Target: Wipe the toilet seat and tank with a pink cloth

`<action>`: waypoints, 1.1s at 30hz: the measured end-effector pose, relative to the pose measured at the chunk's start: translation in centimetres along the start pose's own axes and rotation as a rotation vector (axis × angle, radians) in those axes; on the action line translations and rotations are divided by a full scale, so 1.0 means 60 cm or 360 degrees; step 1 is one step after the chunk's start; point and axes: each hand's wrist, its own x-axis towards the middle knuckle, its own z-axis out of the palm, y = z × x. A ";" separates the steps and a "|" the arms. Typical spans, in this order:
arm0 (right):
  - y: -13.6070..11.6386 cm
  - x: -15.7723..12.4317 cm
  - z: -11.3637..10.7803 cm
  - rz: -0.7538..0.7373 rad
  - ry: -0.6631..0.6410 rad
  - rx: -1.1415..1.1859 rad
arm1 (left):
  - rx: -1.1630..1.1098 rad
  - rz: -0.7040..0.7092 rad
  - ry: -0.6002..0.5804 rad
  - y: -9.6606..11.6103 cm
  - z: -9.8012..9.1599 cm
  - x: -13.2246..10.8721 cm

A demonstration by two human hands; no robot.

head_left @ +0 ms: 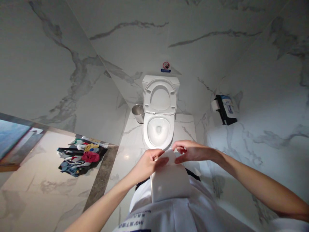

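A white piece of toilet paper [171, 183] stretches from my fingers back toward the front of my white top. My left hand [154, 163] grips its left side, with the thumb on top and the fingers curled around. On the other side, my right hand [189, 150] has thumb and index finger bent at the paper's narrow far end. Both hands are just in front of the toilet bowl [147, 130], at waist height. The toilet's seat and lid [160, 95] stand raised.
A metal bin [138, 113] stands left of the toilet. On the right wall hangs a black paper holder [226, 109] with a white roll. A caddy of cloths and cleaning things [82, 157] sits on the floor at left, past a grey threshold [101, 174]. A sign [165, 66] is on the back wall.
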 end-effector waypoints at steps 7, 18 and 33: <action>-0.027 -0.005 -0.019 -0.0344 -0.0343 0.0387 | 0.0426 0.0355 -0.0597 0.048 -0.033 -0.018; -0.005 -0.045 0.038 -0.0052 -0.0649 0.0191 | -0.0119 -0.0066 0.0147 0.030 -0.018 0.044; 0.595 -0.089 -0.237 0.1723 0.1511 0.0040 | 0.0102 -0.0821 0.0312 0.007 0.083 0.151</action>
